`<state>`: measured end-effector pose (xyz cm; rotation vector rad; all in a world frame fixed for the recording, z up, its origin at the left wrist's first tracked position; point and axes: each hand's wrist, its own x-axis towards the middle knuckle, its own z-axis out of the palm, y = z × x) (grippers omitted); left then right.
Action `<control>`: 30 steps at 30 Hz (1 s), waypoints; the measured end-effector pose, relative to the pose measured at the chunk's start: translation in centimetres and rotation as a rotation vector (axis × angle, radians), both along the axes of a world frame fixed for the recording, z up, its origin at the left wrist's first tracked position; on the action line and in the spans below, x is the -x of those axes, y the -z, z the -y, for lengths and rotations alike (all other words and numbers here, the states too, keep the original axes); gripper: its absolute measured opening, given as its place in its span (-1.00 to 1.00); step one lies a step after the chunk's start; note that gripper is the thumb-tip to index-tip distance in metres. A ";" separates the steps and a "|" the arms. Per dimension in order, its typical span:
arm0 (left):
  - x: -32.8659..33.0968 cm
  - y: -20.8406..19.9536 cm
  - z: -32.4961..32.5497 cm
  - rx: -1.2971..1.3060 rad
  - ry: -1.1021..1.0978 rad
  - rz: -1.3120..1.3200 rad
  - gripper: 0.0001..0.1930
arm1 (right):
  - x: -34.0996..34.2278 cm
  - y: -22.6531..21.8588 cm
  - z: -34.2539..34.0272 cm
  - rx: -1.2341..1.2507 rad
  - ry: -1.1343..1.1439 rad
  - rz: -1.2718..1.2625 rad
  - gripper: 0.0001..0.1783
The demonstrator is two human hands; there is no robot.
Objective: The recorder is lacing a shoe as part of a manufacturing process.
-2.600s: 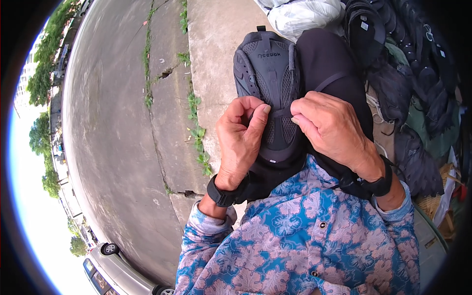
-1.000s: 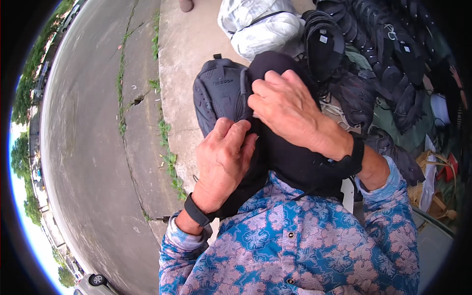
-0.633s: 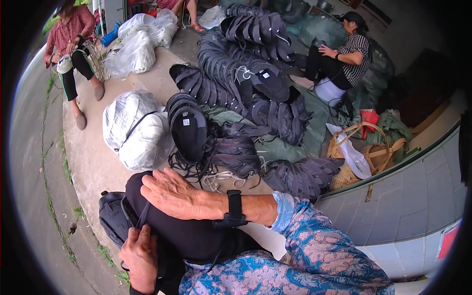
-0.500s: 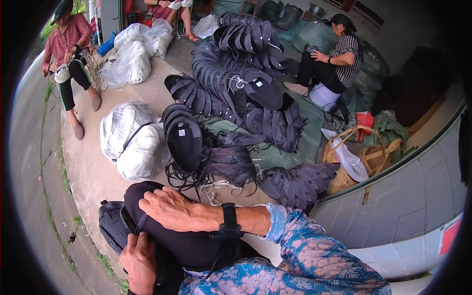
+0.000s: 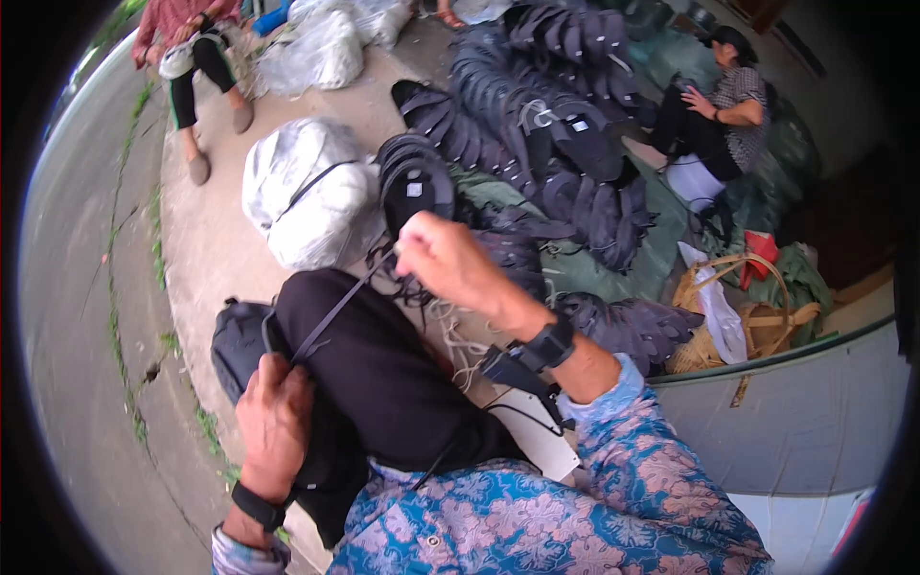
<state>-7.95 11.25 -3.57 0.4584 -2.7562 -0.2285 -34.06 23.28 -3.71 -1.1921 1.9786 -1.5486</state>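
A black shoe upper (image 5: 240,350) rests against the outer left side of my black-trousered knee. The fingers of my left hand (image 5: 275,417) are pinched together at its edge, beside the lower end of a dark flat lace (image 5: 337,311). That lace runs taut across the knee, up to my right hand (image 5: 448,266), which is closed on its other end. What lies right under the left fingertips is hidden. Just beyond the right hand stands a stack of dark shoe uppers (image 5: 415,187), with loose black laces hanging below it.
A white plastic-wrapped bundle (image 5: 311,196) sits ahead of my knee. Long rows of dark shoe uppers (image 5: 489,81) spread over a green sheet (image 5: 613,278). A wicker basket (image 5: 704,335) stands at right. One person (image 5: 733,105) sits back right, another (image 5: 206,57) far left.
My right hand has moved up and away from the left hand, drawing the dark lace out into a long straight line. The left hand stays by the shoe upper. The view has shifted.
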 end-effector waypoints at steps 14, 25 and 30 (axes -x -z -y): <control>0.8 -0.7 -0.6 -0.093 0.085 -0.033 -0.78 | 3.3 1.0 -2.4 0.131 -0.112 0.611 -0.79; -0.7 -1.5 2.3 -0.163 -0.006 -0.027 -0.72 | 3.2 -1.9 -2.4 0.267 -0.221 0.836 -0.81; -1.6 -0.8 2.3 -0.158 0.068 -0.012 -0.68 | 4.3 -1.6 -4.2 -0.027 -0.339 0.457 -0.84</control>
